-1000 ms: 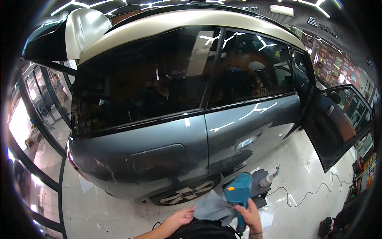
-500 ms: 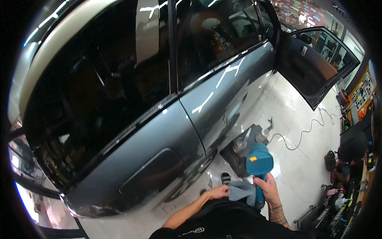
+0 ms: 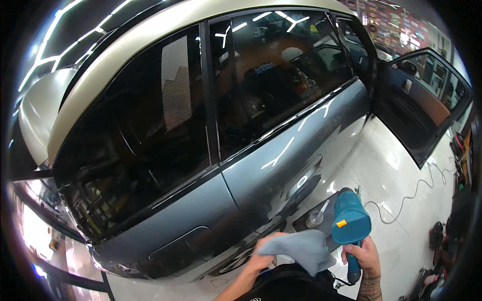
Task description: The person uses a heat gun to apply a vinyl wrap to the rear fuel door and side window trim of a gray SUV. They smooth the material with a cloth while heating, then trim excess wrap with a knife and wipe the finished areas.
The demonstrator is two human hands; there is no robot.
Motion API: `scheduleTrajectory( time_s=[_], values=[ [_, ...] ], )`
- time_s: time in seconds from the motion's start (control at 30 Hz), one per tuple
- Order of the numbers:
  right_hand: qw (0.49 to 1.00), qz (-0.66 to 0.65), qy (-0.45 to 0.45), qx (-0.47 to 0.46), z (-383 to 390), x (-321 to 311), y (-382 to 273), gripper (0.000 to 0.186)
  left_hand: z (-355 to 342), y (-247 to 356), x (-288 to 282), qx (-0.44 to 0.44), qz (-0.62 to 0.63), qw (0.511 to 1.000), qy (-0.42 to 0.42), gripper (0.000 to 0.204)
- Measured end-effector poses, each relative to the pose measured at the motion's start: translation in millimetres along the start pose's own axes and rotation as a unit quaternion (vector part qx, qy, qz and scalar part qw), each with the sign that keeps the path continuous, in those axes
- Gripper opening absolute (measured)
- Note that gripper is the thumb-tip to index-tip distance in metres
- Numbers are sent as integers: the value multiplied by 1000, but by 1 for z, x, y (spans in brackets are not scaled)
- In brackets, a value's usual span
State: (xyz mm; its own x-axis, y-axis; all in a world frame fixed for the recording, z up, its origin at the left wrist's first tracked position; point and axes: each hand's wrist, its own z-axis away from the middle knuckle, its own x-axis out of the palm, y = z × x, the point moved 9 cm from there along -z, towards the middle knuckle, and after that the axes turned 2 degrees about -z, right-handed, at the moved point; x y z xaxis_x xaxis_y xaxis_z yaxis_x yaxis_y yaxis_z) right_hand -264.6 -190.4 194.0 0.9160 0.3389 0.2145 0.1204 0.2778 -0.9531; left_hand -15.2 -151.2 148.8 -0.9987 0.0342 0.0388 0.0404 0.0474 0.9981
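My right hand [image 3: 366, 256] grips the handle of a teal, heat-gun-like power tool [image 3: 350, 220] with an orange sticker. My left hand [image 3: 263, 256] pinches a grey cloth [image 3: 296, 250], which is bunched and raised just left of the tool, partly covering my fingers. Both are in front of a car's dark grey side [image 3: 251, 190], beside the rear door and a rounded flap [image 3: 181, 241]. Below the tool, a dark low stand [image 3: 329, 210] bears a clear bottle [image 3: 315, 216], partly hidden by what I hold.
An open car door [image 3: 416, 120] juts out at the right. A cable [image 3: 386, 218] loops over the tiled floor [image 3: 406, 195]. Dark equipment [image 3: 437, 238] lines the right edge. A glass partition [image 3: 60, 266] is at the left, and a pale panel [image 3: 42, 113] sticks out above it.
The cloth has been lifted and spread wider, with my left hand rising under it. The tool has moved right in the picture. My head view has swung over the car's side.
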Motion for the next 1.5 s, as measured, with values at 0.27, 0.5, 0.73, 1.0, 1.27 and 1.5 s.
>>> scheduleTrajectory(
  time_s=[0.27,0.5,0.73,1.0,1.27,1.5],
  values=[
    [944,-212,-132,-217,-53,-55,-174,61,125,232,-200,424,-25,826,370,50],
    [893,-139,-338,-264,-117,16,-291,78,60,432,-233,504,-275,733,363,45],
    [704,-171,-659,-204,-154,147,-377,67,-104,407,-279,434,-558,651,275,28],
    [738,-326,-565,-173,-180,208,-351,63,-85,385,-224,381,-676,600,191,45],
    [765,-223,-560,-228,-179,209,-337,69,-82,363,-228,324,-719,549,279,80],
    [752,-332,-534,-198,-175,224,-352,63,-118,373,-204,376,-738,421,369,24]
  ],
)
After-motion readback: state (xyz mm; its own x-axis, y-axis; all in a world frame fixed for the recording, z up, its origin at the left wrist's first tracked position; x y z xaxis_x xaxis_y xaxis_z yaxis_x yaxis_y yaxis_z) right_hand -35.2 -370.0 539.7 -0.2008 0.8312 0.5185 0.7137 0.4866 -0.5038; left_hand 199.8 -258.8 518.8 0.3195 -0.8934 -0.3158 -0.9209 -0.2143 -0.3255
